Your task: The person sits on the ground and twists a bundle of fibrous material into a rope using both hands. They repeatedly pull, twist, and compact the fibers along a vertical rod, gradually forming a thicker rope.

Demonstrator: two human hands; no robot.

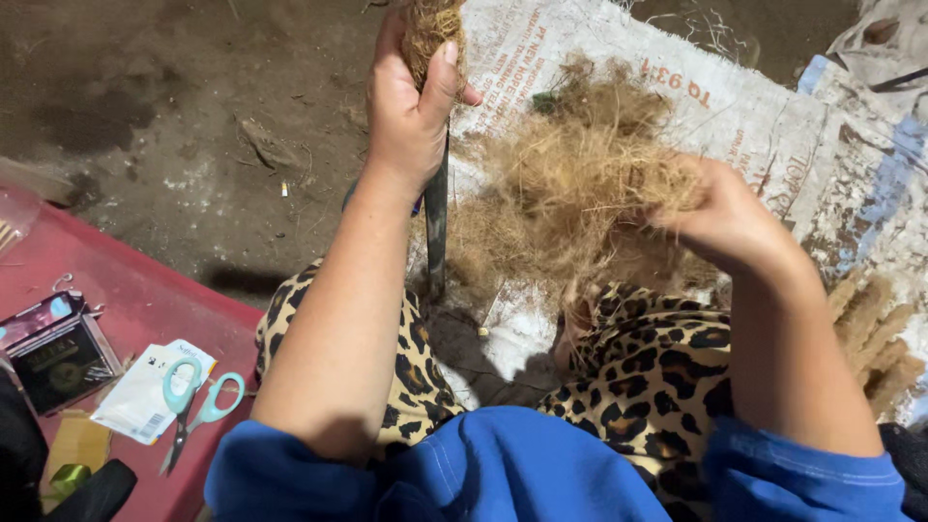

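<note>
My left hand (411, 101) is raised at the top middle, closed around a tight bundle of brown coir fibre (430, 29) that sticks up out of the fist. A dark narrow stick (436, 217) runs down from under that hand toward my lap. My right hand (725, 217) reaches into a loose heap of coir fibre (570, 188) lying on a white woven sack (754, 126), its fingers pinched on a tuft at the heap's right side. My legs in leopard-print cloth (648, 377) sit below the heap.
A red surface (145, 300) at the lower left carries teal-handled scissors (193, 401), a white packet (140, 391) and a small dark case (58, 353). Bare dirt floor (174, 126) fills the upper left. Twisted coir ropes (875, 338) lie at the right edge.
</note>
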